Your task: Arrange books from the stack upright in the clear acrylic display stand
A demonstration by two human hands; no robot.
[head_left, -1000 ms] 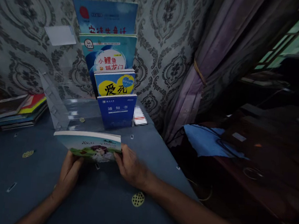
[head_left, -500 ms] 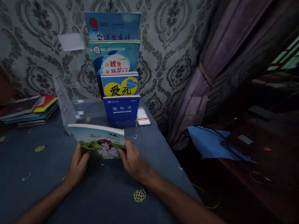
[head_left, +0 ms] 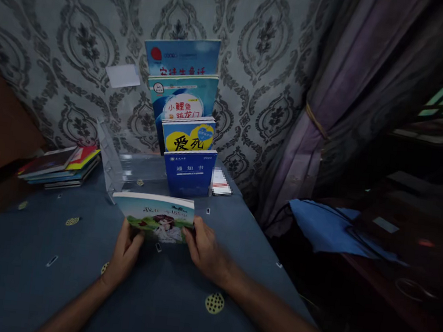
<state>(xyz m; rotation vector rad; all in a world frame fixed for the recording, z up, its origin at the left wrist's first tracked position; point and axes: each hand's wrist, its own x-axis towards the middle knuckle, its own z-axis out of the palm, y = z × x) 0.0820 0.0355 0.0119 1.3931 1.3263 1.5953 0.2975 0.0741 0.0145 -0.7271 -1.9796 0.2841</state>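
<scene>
A thin book [head_left: 156, 217] with a green and light-blue cover and a drawn figure is held between my two hands, its cover tilted up toward me. My left hand [head_left: 128, 248] grips its lower left corner, thumb on the front. At the right edge my right hand [head_left: 207, 249] is closed on it, thumb also on the cover. Just beyond stands a clear tiered rack [head_left: 113, 160]. Its right side bears a dark blue booklet [head_left: 189, 176], a blue and yellow book [head_left: 185, 136], a teal book [head_left: 183, 96] and a blue book [head_left: 183, 56], stepped upward toward the back.
A stack of books [head_left: 63, 165] lies on the blue patterned cloth [head_left: 73, 298] at the left. Behind rises a patterned wall [head_left: 266, 38] with a tied purple curtain [head_left: 306, 143] on the right. Past the table edge is a blue cloth [head_left: 321, 227].
The view has shifted, so the rack, books and hands all appear farther right and slightly lower. Both hands keep hold of the same book, in much the same pose.
</scene>
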